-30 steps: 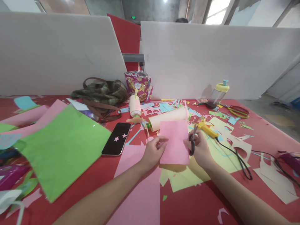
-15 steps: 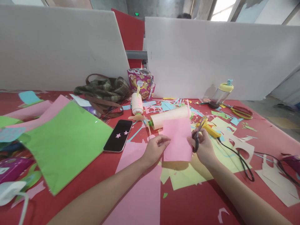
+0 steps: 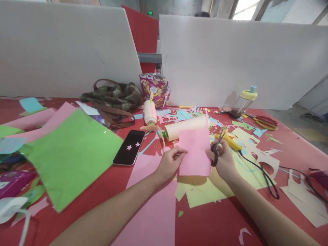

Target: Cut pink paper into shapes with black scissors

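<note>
A pink paper rectangle (image 3: 194, 152) is held upright over the red table (image 3: 220, 218) between both hands. My left hand (image 3: 169, 163) pinches its left edge with closed fingers. My right hand (image 3: 222, 160) is closed round black-handled scissors (image 3: 216, 148), whose blades point up and away at the paper's right edge. Yellow paper sheets (image 3: 205, 191) lie under the hands, and a large pink sheet (image 3: 151, 205) lies below my left forearm.
A black phone (image 3: 129, 147) with two pink stars lies left of the hands, beside a big green sheet (image 3: 69, 153). Behind are a cream paper roll (image 3: 187, 127), a small bottle (image 3: 150, 112), a plaid bag (image 3: 112, 97), a snack bag (image 3: 153, 89), a yellow glue gun (image 3: 229, 140) with black cord, red scissors (image 3: 266, 122) and white partitions (image 3: 230, 58).
The pink paper and both hands have stayed nearly in place; the scissors' blades have tilted slightly. The view shifted a little, so everything sits slightly to the right.
</note>
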{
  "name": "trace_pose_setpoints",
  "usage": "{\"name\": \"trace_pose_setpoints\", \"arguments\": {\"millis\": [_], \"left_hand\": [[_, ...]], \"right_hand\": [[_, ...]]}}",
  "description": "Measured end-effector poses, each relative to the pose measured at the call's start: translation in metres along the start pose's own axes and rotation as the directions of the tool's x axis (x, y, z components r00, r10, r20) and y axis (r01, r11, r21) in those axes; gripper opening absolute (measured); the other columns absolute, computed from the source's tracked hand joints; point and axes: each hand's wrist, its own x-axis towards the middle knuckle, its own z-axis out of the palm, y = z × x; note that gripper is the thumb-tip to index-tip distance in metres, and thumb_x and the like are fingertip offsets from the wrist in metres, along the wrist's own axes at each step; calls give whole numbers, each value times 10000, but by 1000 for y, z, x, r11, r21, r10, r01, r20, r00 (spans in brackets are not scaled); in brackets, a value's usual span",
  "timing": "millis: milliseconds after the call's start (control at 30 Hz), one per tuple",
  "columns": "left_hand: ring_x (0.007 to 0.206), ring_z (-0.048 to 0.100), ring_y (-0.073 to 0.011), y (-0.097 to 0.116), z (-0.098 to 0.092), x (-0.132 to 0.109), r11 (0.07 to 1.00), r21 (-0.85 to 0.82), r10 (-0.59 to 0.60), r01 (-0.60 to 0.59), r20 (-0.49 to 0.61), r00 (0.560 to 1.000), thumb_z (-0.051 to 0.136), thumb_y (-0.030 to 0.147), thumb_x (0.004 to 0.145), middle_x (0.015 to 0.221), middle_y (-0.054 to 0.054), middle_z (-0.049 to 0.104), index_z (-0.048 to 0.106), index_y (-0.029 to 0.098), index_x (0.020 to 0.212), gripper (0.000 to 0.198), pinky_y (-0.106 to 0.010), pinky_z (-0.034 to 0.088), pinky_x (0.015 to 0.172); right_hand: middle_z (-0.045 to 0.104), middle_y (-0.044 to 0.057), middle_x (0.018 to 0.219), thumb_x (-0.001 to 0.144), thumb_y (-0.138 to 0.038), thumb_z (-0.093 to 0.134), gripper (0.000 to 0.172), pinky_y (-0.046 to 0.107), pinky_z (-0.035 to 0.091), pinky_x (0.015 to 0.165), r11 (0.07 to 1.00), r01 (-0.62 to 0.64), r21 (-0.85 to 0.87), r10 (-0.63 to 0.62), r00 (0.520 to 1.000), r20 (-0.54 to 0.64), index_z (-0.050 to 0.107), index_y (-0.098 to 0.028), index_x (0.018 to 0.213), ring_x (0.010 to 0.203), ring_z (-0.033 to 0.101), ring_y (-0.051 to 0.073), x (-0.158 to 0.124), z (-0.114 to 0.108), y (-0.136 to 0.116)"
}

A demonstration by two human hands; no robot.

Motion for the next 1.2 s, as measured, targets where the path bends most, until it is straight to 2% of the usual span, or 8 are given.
{"name": "trace_pose_setpoints", "arguments": {"millis": [100,200,367,467,567,667,1000,1200], "left_hand": [[647,540,-109,-2,0,0,999,-2,-32,32,22,999,500,243,722,830,-48,609,600,146,849,189,-221,431,597],[483,419,-67,-2,-1,-1,998,1,-67,67,66,996,523,247,699,626,7,522,584,133,905,243,-195,360,476],[437,312,-55,1,-2,-1,996,-11,-85,87,110,990,537,261,690,501,70,327,570,135,954,294,-181,280,426],[460,332,-54,1,-2,-1,996,-13,-85,87,104,991,544,270,692,560,48,403,562,145,966,302,-185,319,459],[536,421,-62,-3,-1,0,998,-21,-61,63,66,996,550,268,688,795,-21,535,561,156,956,290,-214,391,558],[591,484,-72,-6,-1,0,998,-27,-59,60,48,997,550,275,691,947,-53,552,558,163,947,280,-231,422,615],[599,557,-121,-4,2,-3,996,14,-92,92,-7,996,549,291,696,723,-23,615,595,158,869,223,-246,458,594],[835,585,-170,3,2,-4,996,8,-84,84,-25,996,533,261,715,925,-58,647,626,154,895,229,-270,463,745]], "right_hand": [[438,-74,612,608,-169,622,273,153,307,315,1000,18,-8,-18,1000,-5,406,-231,762,392,369,43,1,-2,2],[438,-70,611,612,-167,619,268,151,316,337,1000,30,-9,-30,1000,-4,410,-230,767,418,374,48,2,-3,3],[442,-70,606,611,-174,621,267,153,312,356,999,44,-5,-44,999,-7,412,-230,767,424,369,48,3,-4,1],[441,-73,600,604,-181,625,274,154,306,348,999,39,0,-39,999,-6,411,-229,769,408,362,44,3,-4,1],[432,-79,587,609,-190,622,276,153,306,334,1000,26,0,-26,1000,0,406,-231,775,391,357,42,4,-4,1],[426,-83,574,616,-195,618,273,154,306,323,1000,8,-5,-8,1000,7,403,-235,778,380,358,43,3,-3,0],[429,-83,581,617,-189,622,265,156,303,338,1000,6,-20,-6,1000,1,407,-235,766,393,358,44,3,-1,-1],[439,-71,611,607,-192,631,274,166,306,364,1000,12,-26,-13,1000,-17,405,-232,756,424,371,52,5,-2,1]]}}
